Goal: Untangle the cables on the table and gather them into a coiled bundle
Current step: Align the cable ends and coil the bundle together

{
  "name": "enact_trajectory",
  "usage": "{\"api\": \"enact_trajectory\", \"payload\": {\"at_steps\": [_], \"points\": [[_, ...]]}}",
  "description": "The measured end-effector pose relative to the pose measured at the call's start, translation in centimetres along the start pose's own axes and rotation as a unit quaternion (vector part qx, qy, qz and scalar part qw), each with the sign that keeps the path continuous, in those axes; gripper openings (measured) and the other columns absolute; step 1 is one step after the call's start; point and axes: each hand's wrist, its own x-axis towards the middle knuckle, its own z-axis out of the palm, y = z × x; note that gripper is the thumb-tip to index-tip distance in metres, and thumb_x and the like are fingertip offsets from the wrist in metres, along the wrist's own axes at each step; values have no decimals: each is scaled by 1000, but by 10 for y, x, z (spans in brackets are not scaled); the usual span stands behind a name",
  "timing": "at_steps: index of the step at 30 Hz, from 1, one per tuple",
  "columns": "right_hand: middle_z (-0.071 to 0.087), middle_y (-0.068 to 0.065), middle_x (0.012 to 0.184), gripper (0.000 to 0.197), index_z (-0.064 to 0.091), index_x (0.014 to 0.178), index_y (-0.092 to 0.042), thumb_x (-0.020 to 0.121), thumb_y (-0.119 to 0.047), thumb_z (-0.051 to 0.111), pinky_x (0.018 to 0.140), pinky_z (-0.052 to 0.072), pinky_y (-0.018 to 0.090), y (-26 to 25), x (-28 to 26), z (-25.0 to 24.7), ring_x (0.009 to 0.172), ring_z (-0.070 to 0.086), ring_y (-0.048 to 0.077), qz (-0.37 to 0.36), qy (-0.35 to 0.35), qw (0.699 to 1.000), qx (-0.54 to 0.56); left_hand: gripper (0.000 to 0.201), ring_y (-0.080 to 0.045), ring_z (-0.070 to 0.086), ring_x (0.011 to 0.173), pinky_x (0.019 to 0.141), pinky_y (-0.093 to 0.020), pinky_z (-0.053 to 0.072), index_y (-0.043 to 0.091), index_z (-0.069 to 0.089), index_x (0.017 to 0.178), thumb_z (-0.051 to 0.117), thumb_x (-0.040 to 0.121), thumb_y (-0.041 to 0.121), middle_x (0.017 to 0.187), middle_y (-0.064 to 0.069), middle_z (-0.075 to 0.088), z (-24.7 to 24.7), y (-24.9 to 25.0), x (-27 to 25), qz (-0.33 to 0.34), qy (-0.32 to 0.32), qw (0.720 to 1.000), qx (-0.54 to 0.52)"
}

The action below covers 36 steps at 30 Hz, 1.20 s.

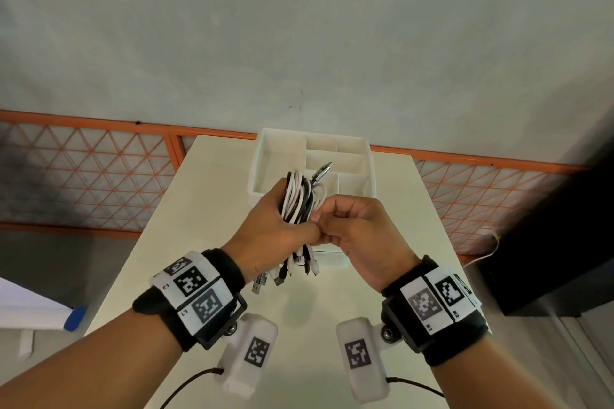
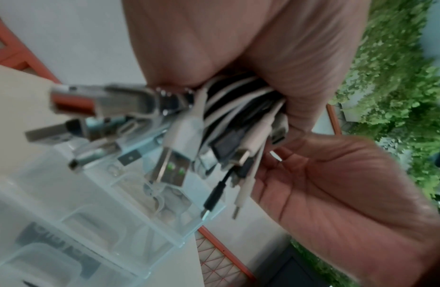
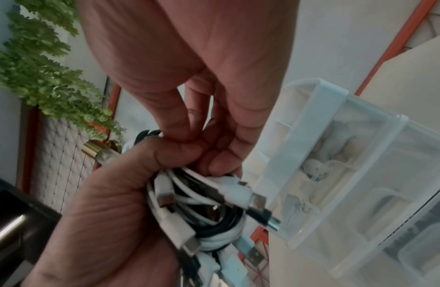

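Left hand (image 1: 265,232) clenched around the cables (image 1: 296,201), gathered in one black-and-white bundle; loops stand above its fingers, plugs hang below. Right hand (image 1: 358,229) pinches a strand beside the left fingertips. Judged nearly done: only tidying or securing remains.

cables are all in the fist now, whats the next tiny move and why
Probably tuck the loose connector ends into the loops. The left hand grips the cable bundle of white and black cables off the table, the right hand pinches at its side, yet many plugs hang free below the fist, so the coil is not yet tidy.
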Motion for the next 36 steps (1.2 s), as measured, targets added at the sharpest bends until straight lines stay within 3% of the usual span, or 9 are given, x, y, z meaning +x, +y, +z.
{"api": "enact_trajectory", "payload": {"at_steps": [5,7,12,15,19,22,25,31,36], "points": [[65,16,84,30,72,90,5,83,-23,62,72,48,35,-2,-1,3,80,58,24,20,-6,999,39,30,-8,62,68,63,-22,54,7,57,101,72,78,-2,77,-6,65,-4,4,3,28,1,999,41],[64,12,79,24,73,86,-1,85,-22,61,71,48,34,-1,-3,7,76,58,22,15,3,997,72,30,-8,61,66,63,-26,56,11,56,100,72,77,0,76,-4,64,-4,4,4,32,10,998,52],[66,26,92,29,65,103,15,104,-9,48,85,53,45,6,-7,16,84,60,30,-15,33,997,63,37,-29,65,72,73,-49,60,24,53,98,74,69,16,80,-8,65,-6,-5,3,24,3,997,70],[69,34,96,25,68,105,13,103,-5,50,82,57,44,5,-6,17,87,65,36,-5,64,993,98,35,-20,63,69,71,-45,56,22,56,99,73,70,13,79,-3,66,-5,-11,1,16,6,998,58],[66,7,78,18,76,95,-5,99,-12,60,66,51,30,2,-2,11,74,60,17,-4,72,997,-23,25,-13,64,66,67,-35,54,19,62,91,74,74,5,67,9,66,-6,-17,-1,-16,32,999,7],[61,8,71,15,73,89,-3,98,-8,61,60,48,30,1,-4,4,64,56,20,22,9,999,-37,16,-19,62,64,64,-37,51,7,62,84,71,70,8,65,-6,65,-9,-18,-2,-15,17,1000,-19],[65,12,71,14,70,88,3,97,0,60,61,54,32,3,-6,5,63,62,23,15,-5,997,-77,18,-19,62,64,64,-31,50,1,62,84,68,69,7,65,-7,65,-10,-18,-3,-13,-2,999,-46],[67,16,72,16,69,93,2,99,1,54,66,61,40,-1,0,5,67,71,30,-21,97,995,-27,23,-14,65,71,68,-29,51,9,67,89,72,67,6,72,0,67,-10,-26,-1,-36,-8,997,-68],[71,14,76,17,72,86,3,96,2,58,75,62,43,4,-5,10,69,71,26,-7,48,996,-79,25,-21,64,74,70,-36,54,-2,63,93,69,69,5,75,-9,65,-8,-24,3,-17,-5,997,-73]]}}
